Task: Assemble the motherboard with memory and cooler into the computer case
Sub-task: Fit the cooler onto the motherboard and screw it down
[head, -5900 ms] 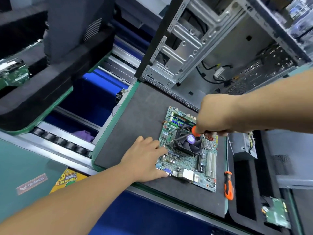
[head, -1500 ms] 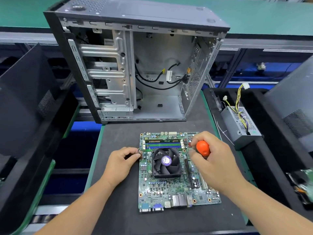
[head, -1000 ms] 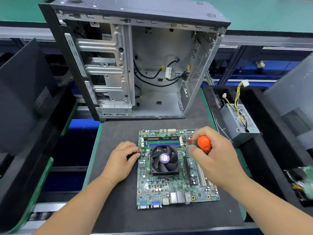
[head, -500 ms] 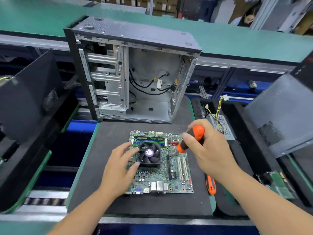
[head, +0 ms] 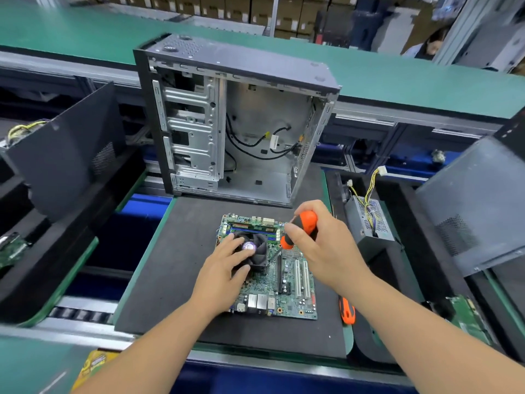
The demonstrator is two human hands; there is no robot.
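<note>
The motherboard (head: 270, 275) lies flat on the dark mat (head: 176, 268) of the worktop, in front of the open computer case (head: 235, 120), which stands upright with its side panel off. The memory stick (head: 254, 229) sits in its slot along the board's far edge, and the cooler (head: 255, 250) sits on the board just in front of it.

The left hand (head: 224, 273) rests on the cooler with its fingers (head: 237, 245) spread and nearly straight, pressing down on the fan. The right hand (head: 321, 245) has its fingers wrapped around the orange handle of the screwdriver (head: 301, 228), whose shaft angles down to the cooler's right near corner. A second screwdriver (head: 347, 309) lies at the right edge of the mat.

The step in hand appears to be fastening the cooler.

- Hold the cooler level with the flat hand, so it does not rock on the socket.
- Bring the shaft closer to upright before turning; a tilted tip can slip and score the board.
- Tighten opposite corners in turn, with light torque.
- Keep the fingers clear of the fan blades and the memory stick.
</note>
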